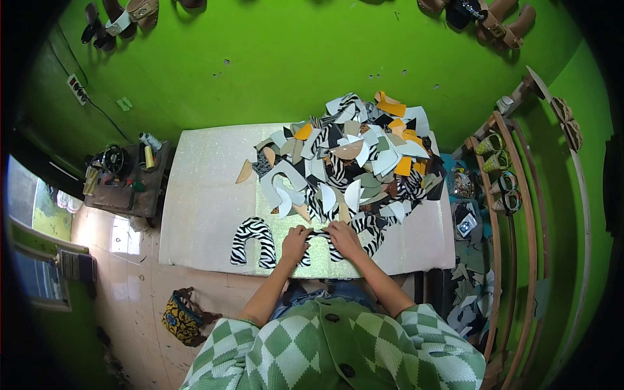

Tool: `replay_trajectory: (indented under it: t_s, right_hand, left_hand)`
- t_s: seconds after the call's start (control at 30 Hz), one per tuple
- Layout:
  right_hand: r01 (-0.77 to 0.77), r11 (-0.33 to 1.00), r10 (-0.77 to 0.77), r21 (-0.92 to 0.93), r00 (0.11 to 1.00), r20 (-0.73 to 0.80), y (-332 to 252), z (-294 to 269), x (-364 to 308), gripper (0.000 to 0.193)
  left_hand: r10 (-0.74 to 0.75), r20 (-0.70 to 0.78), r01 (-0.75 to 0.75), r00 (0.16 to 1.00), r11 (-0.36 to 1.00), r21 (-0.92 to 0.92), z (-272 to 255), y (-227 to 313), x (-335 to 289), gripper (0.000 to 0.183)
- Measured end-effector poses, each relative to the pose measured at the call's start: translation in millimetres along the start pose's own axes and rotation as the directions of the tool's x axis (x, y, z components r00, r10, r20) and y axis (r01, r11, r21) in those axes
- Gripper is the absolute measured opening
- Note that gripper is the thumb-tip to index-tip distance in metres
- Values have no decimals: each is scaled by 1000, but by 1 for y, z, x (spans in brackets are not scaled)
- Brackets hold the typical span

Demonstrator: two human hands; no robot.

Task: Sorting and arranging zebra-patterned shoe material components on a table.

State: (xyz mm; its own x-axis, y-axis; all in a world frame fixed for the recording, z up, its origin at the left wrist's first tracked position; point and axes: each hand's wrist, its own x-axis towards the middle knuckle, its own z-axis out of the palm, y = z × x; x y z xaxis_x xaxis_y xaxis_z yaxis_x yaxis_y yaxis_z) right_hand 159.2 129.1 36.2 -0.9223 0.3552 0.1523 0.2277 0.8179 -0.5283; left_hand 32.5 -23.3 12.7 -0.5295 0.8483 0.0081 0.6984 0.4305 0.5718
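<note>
A zebra-print arch-shaped piece (pixel 317 234) lies on the table in front of me, its lower ends partly covered by my hands. My left hand (pixel 296 243) has its fingers closed on the left side of the arch. On the opposite side, my right hand (pixel 344 238) grips the same piece, fingers bent over its upper edge. To the left lies a second zebra-print arch (pixel 253 242), flat with its opening toward me. More zebra-print material (pixel 374 235) rests just right of my right hand, at the near edge of the scrap heap.
A large heap of cut scraps (pixel 354 153) covers the table's (pixel 201 188) back right. A wooden rack with sandals (pixel 497 162) stands at the right. At the left is a small sewing-machine table (pixel 123 188). A patterned bag (pixel 184 318) sits on the floor.
</note>
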Motion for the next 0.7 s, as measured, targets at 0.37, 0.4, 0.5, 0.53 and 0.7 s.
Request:
replay_trajectory:
  t_s: [0.37,0.4,0.5,0.53,0.7]
  right_hand:
    - [-28,990,47,-138,989,141,17,33,6,26]
    - [-29,992,34,-126,999,40,17,35,14,26]
    - [-50,988,44,-145,998,-45,12,37,32,27]
    - [-80,975,87,-206,996,24,9,35,37,36]
    - [-205,934,211,-293,977,-14,-3,30,55,49]
  left_hand:
    - [102,32,-104,994,991,81,-5,-8,-5,43]
    - [112,31,-113,993,992,50,-5,-8,-3,42]
    - [57,47,-60,997,996,67,-5,-8,5,41]
    - [28,32,-30,999,998,64,-4,-8,9,40]
    - [-34,-106,40,994,998,54,6,-3,52,38]
